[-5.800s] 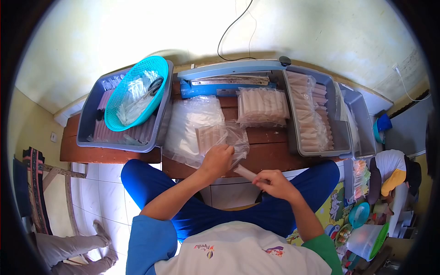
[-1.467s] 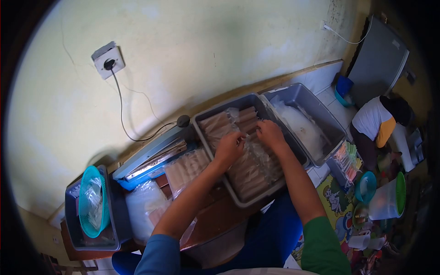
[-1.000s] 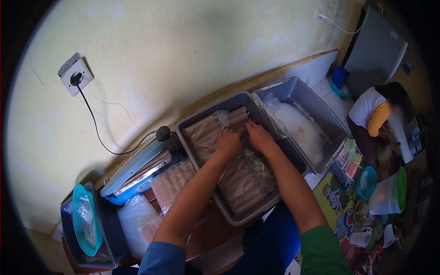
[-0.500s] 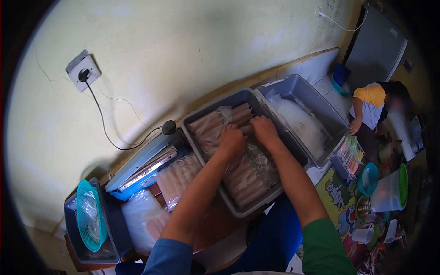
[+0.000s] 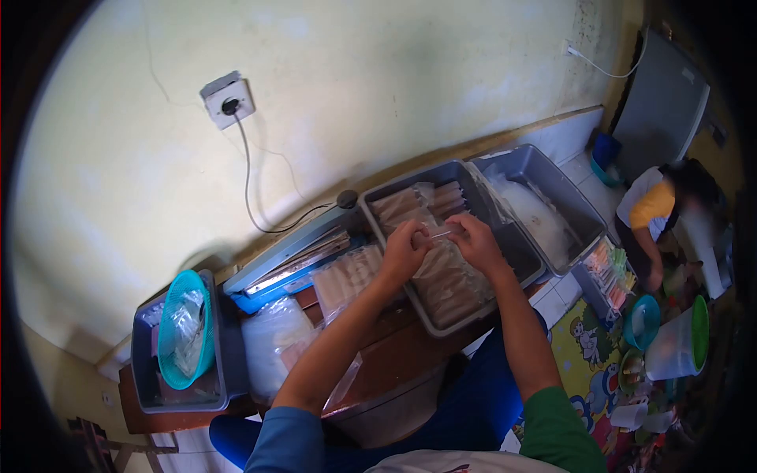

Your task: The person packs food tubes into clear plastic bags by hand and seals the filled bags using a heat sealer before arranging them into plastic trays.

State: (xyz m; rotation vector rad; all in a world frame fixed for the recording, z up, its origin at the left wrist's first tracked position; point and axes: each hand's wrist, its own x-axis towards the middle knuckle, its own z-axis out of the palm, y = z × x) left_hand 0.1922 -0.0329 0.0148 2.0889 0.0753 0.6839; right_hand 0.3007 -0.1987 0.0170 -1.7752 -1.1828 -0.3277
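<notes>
Over the grey bin [image 5: 441,327], my left hand [image 5: 407,251] and my right hand [image 5: 476,243] pinch the two ends of a slim, shiny tube [image 5: 443,234] in clear plastic. Its contents are too small to make out. Below them the bin holds brownish tubes in clear plastic [image 5: 449,288], laid side by side, with more brown tubes [image 5: 398,206] at its far end. To the left of my forearm, a flat clear bag of similar tubes [image 5: 347,277] rests on the wooden table.
A second grey bin [image 5: 579,197] holds a white, bulky plastic bag [image 5: 540,221]. Clear plastic sheets [image 5: 274,339], a blue sealing machine [image 5: 292,272] and a dark bin [image 5: 223,359] with a turquoise basket [image 5: 207,347] stand left. Another person [image 5: 654,209] sits right, near a colourful box [image 5: 607,276].
Both hands have lifted off the tubes in the bin and now hold one thin tube between them. My view has shifted, and the other person's arm has lowered.
</notes>
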